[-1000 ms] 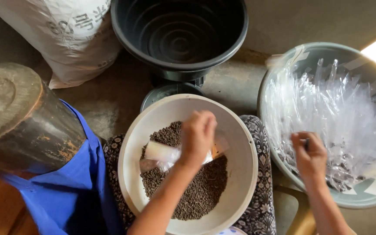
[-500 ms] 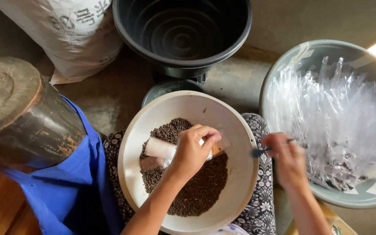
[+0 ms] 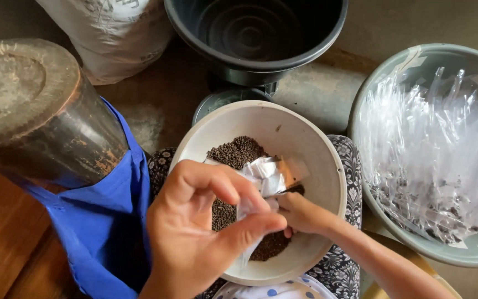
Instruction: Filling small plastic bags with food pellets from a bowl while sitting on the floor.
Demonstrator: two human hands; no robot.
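Observation:
A white bowl [image 3: 311,149] rests on my lap, partly filled with small dark brown granules [image 3: 238,152]. My left hand [image 3: 200,232] is raised close to the camera over the bowl's near side, pinching the edge of a small clear plastic bag [image 3: 264,177] between thumb and forefinger. My right hand [image 3: 300,213] reaches in from the right, low over the granules, its fingers at the same bag's lower part. The bag is crumpled and partly hidden behind my left fingers.
A grey basin [image 3: 383,83] full of clear plastic bags [image 3: 432,149] stands at the right. A black tub [image 3: 255,33] sits beyond the bowl, a white sack [image 3: 117,39] at the far left. A rusty metal cylinder [image 3: 34,111] and blue cloth [image 3: 100,221] are at my left.
My right hand came over from the basin of bags to the white bowl. My left hand lifted toward the camera. Both now hold one clear bag over the granules.

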